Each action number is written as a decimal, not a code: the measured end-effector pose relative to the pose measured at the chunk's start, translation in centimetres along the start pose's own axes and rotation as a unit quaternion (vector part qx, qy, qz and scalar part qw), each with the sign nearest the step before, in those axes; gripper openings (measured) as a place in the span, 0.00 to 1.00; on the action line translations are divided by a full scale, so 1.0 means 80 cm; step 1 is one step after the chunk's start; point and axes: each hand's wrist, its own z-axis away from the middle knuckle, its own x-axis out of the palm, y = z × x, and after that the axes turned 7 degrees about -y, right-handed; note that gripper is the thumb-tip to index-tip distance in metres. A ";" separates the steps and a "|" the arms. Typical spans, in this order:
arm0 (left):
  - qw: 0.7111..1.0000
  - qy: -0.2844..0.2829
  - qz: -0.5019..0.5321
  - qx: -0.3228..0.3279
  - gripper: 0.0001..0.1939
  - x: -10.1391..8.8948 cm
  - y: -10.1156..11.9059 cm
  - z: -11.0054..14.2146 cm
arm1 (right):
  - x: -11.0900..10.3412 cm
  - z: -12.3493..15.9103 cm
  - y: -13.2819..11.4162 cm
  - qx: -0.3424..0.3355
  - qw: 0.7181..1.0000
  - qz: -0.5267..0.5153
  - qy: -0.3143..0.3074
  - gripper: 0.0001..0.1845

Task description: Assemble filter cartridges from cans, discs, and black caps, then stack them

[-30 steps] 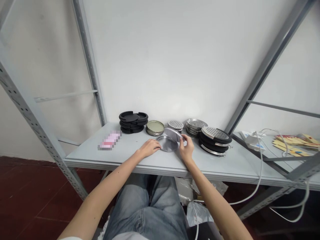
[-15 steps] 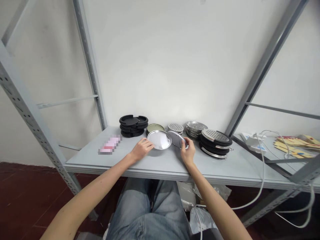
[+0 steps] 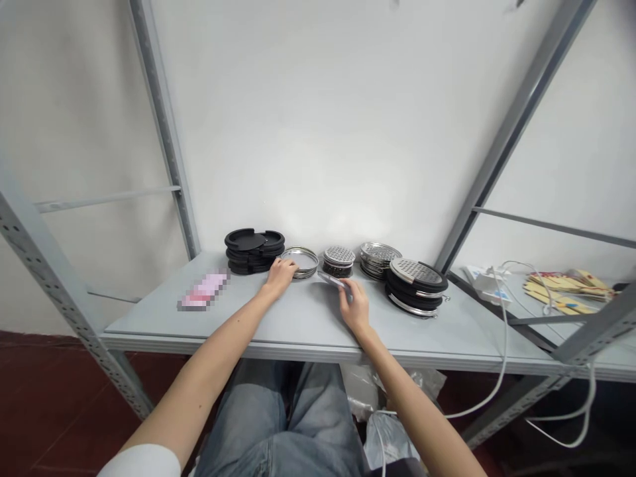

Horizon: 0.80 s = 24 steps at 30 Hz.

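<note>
At the near left rim of a low stack of round metal lids, my left hand has its fingers curled on the top lid. My right hand grips a thin round metal disc, tilted so that it shows nearly edge-on, just above the table. Behind the disc stands a short stack of perforated grater discs. To its right is another stack of metal rings and graters. A taller pile of black rings with a grater plate on top lies right of my right hand.
Black plastic rings are piled at the back left of the grey table. A blurred pink item lies at the left. Metal shelf posts flank the table. A white power strip with cables and yellow pieces are at right.
My left hand has carried its shiny lid back and left onto the low stack. My right hand has moved slightly left, and its disc has turned edge-on. The view has shifted slightly.
</note>
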 end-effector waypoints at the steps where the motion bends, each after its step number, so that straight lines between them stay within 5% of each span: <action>1: 1.000 -0.008 0.006 -0.015 0.14 0.001 0.000 -0.005 | 0.000 0.000 0.000 0.005 1.000 -0.003 -0.002 0.13; 5: 0.998 -0.033 0.015 -0.056 0.15 0.010 0.006 -0.020 | -0.002 0.002 -0.003 -0.003 0.999 0.005 -0.049 0.13; 13: 0.998 -0.052 0.019 -0.038 0.23 0.021 0.020 -0.031 | 0.002 0.005 -0.013 -0.095 0.954 0.026 -0.283 0.09; 18: 0.998 -0.006 0.054 0.040 0.21 0.011 0.020 0.022 | 0.005 0.004 -0.012 -0.133 0.933 -0.023 -0.335 0.14; 24: 0.986 -0.030 0.132 0.098 0.19 0.004 0.006 0.096 | 0.007 0.005 -0.012 -0.164 0.925 0.009 -0.344 0.20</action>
